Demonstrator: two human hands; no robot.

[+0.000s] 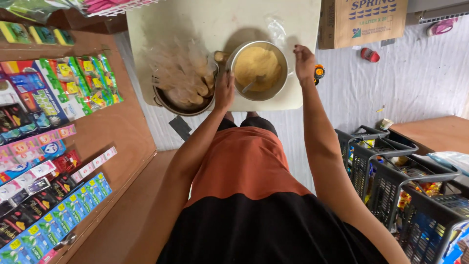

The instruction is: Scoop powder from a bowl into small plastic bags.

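1. The left hand lies flat and open-fingered against the near-left rim of the round steel pot of yellow grainy meal, bracing it rather than clasping it.
2. The right hand rests at the pot's right rim, fingers loosely curled; whether it pinches the rim I cannot tell.
3. To steady the pot well, I judge that both palms should press evenly on opposite sides, keeping it level so the meal and the metal spoon stuck in it stay put.
4. Both arms reach straight forward from the body, elbows nearly extended, wrists low over the pale square table.
5. Just left of the pot, touching it, sits a dark round pan heaped with clear-wrapped pieces.
6. Farther out: a wooden shelf of colourful packets, dark shopping baskets.
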